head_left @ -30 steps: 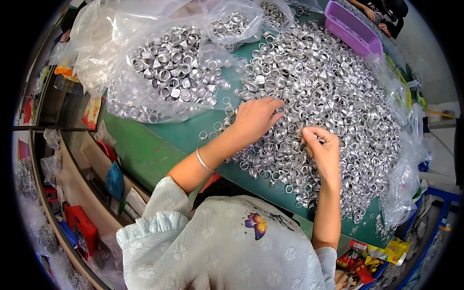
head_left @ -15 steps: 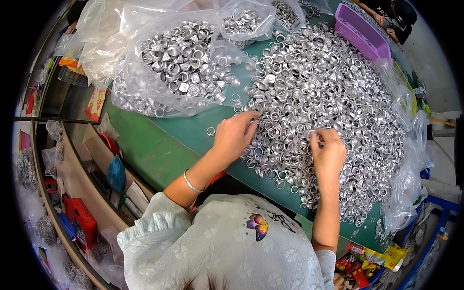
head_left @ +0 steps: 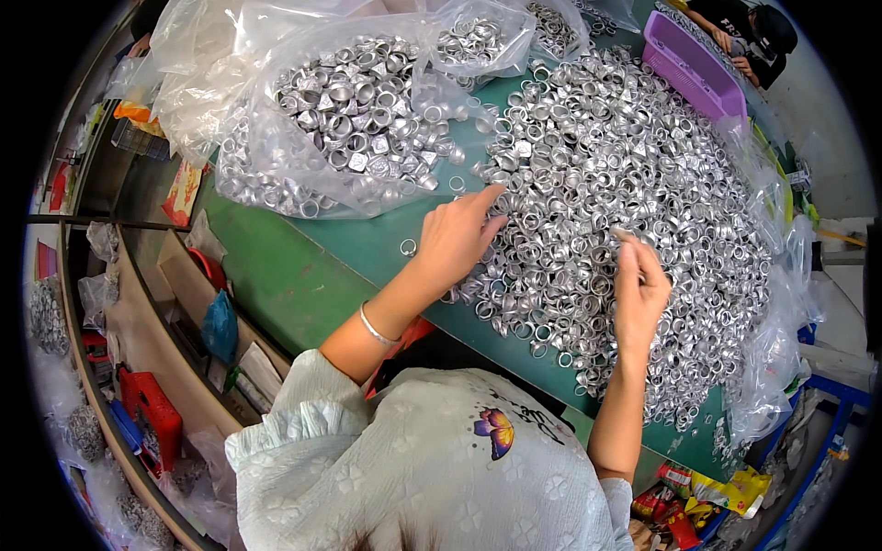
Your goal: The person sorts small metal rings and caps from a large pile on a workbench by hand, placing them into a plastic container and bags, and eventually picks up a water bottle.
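A broad heap of silver-coloured metal rings (head_left: 588,184) covers the right part of the table. My left hand (head_left: 457,237) is at the heap's left edge, its thumb and index finger apart and nothing visible between them. Over the middle of the heap is my right hand (head_left: 641,292), thumb and fingers drawn together just above the rings. Whether a ring is between those fingertips is too small to tell. One loose ring (head_left: 408,247) lies on the table beside my left wrist, and another ring (head_left: 457,184) lies beyond my left hand.
A clear plastic bag (head_left: 367,197) full of chunkier rings lies at the back left, with smaller bags of rings behind it. A purple basket (head_left: 694,69) stands at the far right, near another person (head_left: 758,46). Crumpled clear plastic (head_left: 772,358) borders the heap. Shelving (head_left: 156,321) stands left.
My right hand has moved slightly right and away from me off its earlier spot on the rings. My left hand has shifted a little to the far right, its thumb and index finger spreading.
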The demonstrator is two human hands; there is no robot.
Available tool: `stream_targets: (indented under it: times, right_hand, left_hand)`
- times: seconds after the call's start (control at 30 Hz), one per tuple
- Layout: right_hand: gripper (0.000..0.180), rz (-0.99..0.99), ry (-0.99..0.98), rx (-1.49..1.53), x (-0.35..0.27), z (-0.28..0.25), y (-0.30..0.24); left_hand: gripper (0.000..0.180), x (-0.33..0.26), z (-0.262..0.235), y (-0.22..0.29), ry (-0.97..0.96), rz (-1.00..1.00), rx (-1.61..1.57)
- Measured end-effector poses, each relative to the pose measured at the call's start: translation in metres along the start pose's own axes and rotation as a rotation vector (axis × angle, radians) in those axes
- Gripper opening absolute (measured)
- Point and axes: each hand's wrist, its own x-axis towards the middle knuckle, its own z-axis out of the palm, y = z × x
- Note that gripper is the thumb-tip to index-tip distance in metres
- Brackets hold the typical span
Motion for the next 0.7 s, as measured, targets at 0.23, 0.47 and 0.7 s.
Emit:
stream_targets:
  times: [0.23,0.47,0.7]
  right_hand:
    - [0.023,-0.427,-0.421,-0.694,-0.002,0.047,-0.027]
    - [0.011,-0.390,-0.289,-0.491,0.013,0.038,-0.026]
    - [0.008,-0.248,-0.277,-0.091,0.016,0.047,-0.034]
  left_hand:
    - [0.033,0.001,-0.005,0.002,-0.110,-0.034,0.003]
    - [0.031,-0.020,-0.025,-0.001,-0.237,0.054,-0.166]
    - [0.022,-0.036,-0.045,-0.015,-0.038,-0.278,-0.544]
